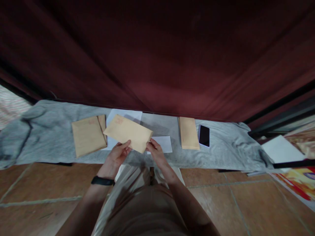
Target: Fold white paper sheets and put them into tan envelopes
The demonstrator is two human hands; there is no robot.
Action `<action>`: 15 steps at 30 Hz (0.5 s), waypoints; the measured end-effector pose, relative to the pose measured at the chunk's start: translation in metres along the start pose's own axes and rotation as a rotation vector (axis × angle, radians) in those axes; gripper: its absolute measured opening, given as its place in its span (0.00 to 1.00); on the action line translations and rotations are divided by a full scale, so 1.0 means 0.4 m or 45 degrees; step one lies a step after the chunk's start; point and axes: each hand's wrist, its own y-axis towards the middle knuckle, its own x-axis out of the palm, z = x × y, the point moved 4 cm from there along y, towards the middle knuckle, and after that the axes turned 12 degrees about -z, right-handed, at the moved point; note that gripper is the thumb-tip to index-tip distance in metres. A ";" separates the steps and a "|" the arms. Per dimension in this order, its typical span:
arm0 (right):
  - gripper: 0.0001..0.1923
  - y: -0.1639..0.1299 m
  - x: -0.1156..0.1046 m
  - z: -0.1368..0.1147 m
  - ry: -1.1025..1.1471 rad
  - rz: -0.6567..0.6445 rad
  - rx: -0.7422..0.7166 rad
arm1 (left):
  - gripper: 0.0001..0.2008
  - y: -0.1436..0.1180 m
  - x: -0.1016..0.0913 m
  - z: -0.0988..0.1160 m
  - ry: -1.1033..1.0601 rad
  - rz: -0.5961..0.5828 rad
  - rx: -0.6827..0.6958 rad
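A tan paper envelope [130, 132] with faint red print at its upper left corner is held up, tilted, above the cloth-covered bench. Its lower edge is pinched by my left hand [119, 153], thumb on top. My right hand [155, 150] grips the envelope's right end, where the opening or flap seems to be. Behind the envelope lies a white sheet of paper [136, 115], partly covered. A smaller white paper [163, 143] rests just beyond my right hand, partly hidden by it.
Larger brown envelopes [88, 137] are stacked at the left. To the right lie a pile of tan envelopes [189, 133] and a phone [204, 135]. Grey cloth [228, 144] covers the narrow bench, with a dark red curtain [157, 65] behind it. White paper [283, 149] sits far right.
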 end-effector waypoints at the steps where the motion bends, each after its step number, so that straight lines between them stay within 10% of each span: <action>1: 0.21 0.004 0.006 -0.001 0.038 -0.006 0.031 | 0.14 -0.004 -0.004 -0.004 0.004 0.003 -0.009; 9: 0.24 -0.027 -0.003 -0.027 0.174 -0.057 0.207 | 0.14 -0.045 0.011 -0.033 -0.009 -0.030 -0.123; 15: 0.14 -0.025 -0.038 -0.056 -0.270 0.034 -0.035 | 0.10 -0.081 0.011 -0.071 0.165 -0.083 -0.215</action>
